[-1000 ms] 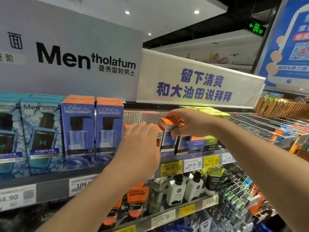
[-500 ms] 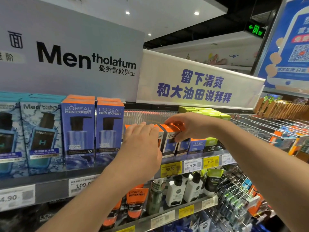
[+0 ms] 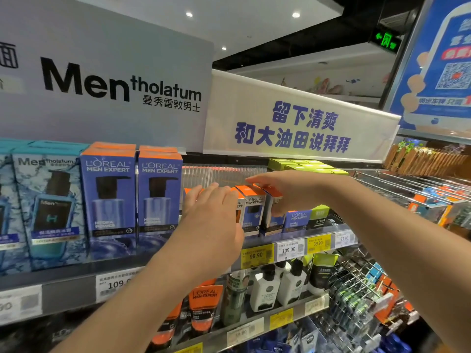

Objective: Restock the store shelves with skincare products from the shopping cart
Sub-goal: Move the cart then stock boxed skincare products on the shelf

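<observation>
On the upper shelf (image 3: 76,286), a grey ledge fronted with price tags, stood tall boxed pump bottles: teal Mentholatum boxes (image 3: 48,207) at far left, then two blue L'Oréal Men Expert boxes (image 3: 109,200) with orange tops. Right of these, a row of small blue-and-orange boxes (image 3: 252,210) sat against a ribbed clear divider (image 3: 219,174). Beyond them came a low blue box (image 3: 297,219) and lime-green boxes (image 3: 318,215), with more lime-green cartons (image 3: 305,165) stacked behind.

Left hand (image 3: 214,215): fingers nearly straight and together, laid over the top of the left end of the small-box row, pinching nothing visible. Right hand (image 3: 288,189): reached in from the right, fingers stretched over the orange top of one small tilted box (image 3: 274,202), thumb under its side, holding it among its neighbours on the shelf.

Yellow and white price labels (image 3: 288,249) read 98.90, 109.00, 39.90 and 33.90. The lower shelf (image 3: 254,327) carried orange L'Oréal tubes (image 3: 204,307), a green bottle (image 3: 235,299), white pump bottles (image 3: 265,286) and a dark tube with a lime cap (image 3: 322,273). A wire rack (image 3: 356,301) of small packets hung at lower right.

Overhead: a grey Mentholatum header board (image 3: 114,82), a white banner (image 3: 293,126) with blue Chinese lettering, a blue poster (image 3: 438,62) bearing a QR code, a green exit sign (image 3: 386,40), recessed ceiling lights (image 3: 295,15). A wire cart basket (image 3: 407,189) with orange-marked goods stood at right, near a low wooden picket fence (image 3: 425,161).
</observation>
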The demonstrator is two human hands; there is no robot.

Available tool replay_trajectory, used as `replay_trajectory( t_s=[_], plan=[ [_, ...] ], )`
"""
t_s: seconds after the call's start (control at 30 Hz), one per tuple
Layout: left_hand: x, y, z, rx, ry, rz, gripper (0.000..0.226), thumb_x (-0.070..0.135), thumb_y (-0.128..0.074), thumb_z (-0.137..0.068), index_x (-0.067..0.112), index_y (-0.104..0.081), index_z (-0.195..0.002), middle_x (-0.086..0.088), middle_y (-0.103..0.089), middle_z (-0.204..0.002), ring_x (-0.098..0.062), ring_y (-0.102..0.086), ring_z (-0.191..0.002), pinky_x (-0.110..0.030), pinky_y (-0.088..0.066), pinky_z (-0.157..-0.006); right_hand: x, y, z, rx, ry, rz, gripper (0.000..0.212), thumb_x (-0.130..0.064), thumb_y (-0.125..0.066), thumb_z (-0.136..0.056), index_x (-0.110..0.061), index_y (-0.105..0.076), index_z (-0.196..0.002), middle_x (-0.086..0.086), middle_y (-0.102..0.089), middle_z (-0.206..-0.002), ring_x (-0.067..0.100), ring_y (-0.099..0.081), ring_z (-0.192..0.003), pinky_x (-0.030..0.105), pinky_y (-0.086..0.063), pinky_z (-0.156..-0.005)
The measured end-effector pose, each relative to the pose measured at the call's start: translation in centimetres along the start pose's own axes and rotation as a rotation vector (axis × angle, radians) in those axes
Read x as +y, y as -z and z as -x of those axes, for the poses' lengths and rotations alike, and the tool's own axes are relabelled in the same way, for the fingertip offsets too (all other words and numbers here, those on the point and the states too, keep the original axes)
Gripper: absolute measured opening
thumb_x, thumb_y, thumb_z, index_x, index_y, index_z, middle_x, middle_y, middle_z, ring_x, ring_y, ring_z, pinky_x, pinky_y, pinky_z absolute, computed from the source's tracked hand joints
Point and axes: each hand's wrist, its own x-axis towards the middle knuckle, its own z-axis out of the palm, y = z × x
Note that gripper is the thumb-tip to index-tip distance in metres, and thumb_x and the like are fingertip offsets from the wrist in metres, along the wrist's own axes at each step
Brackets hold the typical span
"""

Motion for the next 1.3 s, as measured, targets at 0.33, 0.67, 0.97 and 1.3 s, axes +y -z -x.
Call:
replay_trajectory(
  t_s=[0.33,0.67,0.97,1.3],
  plan=[
    [0.0,0.3,0.2,-0.009,-0.012,-0.002,0.062,0.038,-0.044,-0.103,0.025,-0.019,-0.158,0.01,-0.023,-0.164,-0.014,-0.007,-0.155,-0.037,0.008,-0.125,0.5,-0.3,-0.7,0.048,0.017,-0.055,0.081,-0.015,-0.078,-0.089,-0.039,-0.037,-0.155,-0.007,-0.054,-0.148,0.023,-0.053,-0.129,0.03,-0.039,-0.094],
    [0.2,0.5,0.2,-0.025,-0.001,0.016,0.062,0.038,-0.045,-0.103,0.026,-0.019,-0.158,0.011,-0.024,-0.162,-0.013,-0.007,-0.154,-0.037,0.009,-0.125,0.5,-0.2,-0.6,0.05,0.014,-0.071,0.059,-0.025,-0.073,-0.095,-0.033,-0.046,-0.148,-0.012,-0.057,-0.125,0.014,-0.052,-0.107,0.026,-0.038,-0.085],
    [0.6,0.9,0.0,-0.034,0.027,0.048,0.056,0.039,-0.045,-0.104,0.026,-0.025,-0.155,0.01,-0.03,-0.159,-0.014,-0.013,-0.153,-0.037,0.003,-0.126,0.3,-0.4,-0.2,0.056,0.003,-0.109,0.06,-0.024,-0.072,-0.095,-0.034,-0.046,-0.148,-0.014,-0.055,-0.127,0.013,-0.051,-0.111,0.026,-0.037,-0.089],
    [0.8,0.9,-0.1,0.008,0.034,0.169,0.059,0.048,-0.042,-0.104,0.034,-0.025,-0.159,0.015,-0.028,-0.164,-0.008,-0.009,-0.155,-0.038,0.01,-0.125,-0.5,-0.8,1.4,0.115,-0.016,-0.233,0.063,-0.039,-0.069,-0.097,-0.036,-0.042,-0.154,-0.011,-0.052,-0.149,0.007,-0.047,-0.126,0.027,-0.034,-0.1]
  ],
)
